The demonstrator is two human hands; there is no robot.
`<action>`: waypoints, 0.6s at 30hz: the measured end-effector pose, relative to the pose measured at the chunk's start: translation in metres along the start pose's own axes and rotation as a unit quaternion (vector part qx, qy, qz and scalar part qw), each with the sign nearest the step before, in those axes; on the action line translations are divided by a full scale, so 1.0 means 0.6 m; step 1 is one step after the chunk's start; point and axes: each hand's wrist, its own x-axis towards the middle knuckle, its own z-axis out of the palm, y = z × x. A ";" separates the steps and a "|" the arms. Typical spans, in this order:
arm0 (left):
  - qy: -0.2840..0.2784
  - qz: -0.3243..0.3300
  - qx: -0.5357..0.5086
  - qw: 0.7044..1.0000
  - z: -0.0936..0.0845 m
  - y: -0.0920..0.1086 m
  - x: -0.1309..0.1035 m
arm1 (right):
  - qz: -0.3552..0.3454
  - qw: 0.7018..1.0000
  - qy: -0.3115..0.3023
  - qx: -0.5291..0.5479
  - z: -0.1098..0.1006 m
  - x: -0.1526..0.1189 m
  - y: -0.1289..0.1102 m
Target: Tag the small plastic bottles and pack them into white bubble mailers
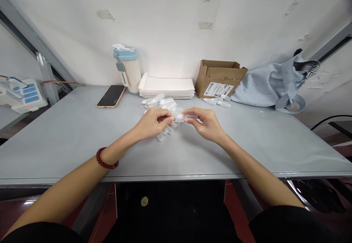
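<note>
Between my hands is a small clear plastic tube-like piece point(180, 117) with a white part inside it. My left hand point(155, 122) pinches its left end with thumb and forefinger. The other end, which extends to the right, is between the thumb and fingers of my right hand point(205, 123). Around and behind my left hand lies a loose pile of similar translucent white pieces point(168, 104), some with thin white cords. My left fingers cover part of that pile. The exact kind of these pieces is too small to make out.
Along the wall stand a cream tumbler with a blue lid point(131, 72), a stack of white packets point(167, 88), an open cardboard box point(218, 78) and a light blue cloth bag point(264, 85). A phone point(111, 96) lies at left. A few more translucent pieces point(218, 101) lie before the box.
</note>
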 end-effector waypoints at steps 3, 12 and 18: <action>0.015 0.001 -0.010 1.000 -0.009 0.002 0.003 | -0.024 0.999 -0.002 -0.022 -0.008 0.004 -0.003; 0.200 -0.059 0.038 0.977 -0.051 -0.033 0.023 | -0.048 0.981 0.056 -0.180 -0.053 0.021 0.057; 0.150 -0.076 0.146 0.975 -0.036 -0.051 0.027 | 0.017 0.973 0.041 -0.227 -0.078 0.026 0.109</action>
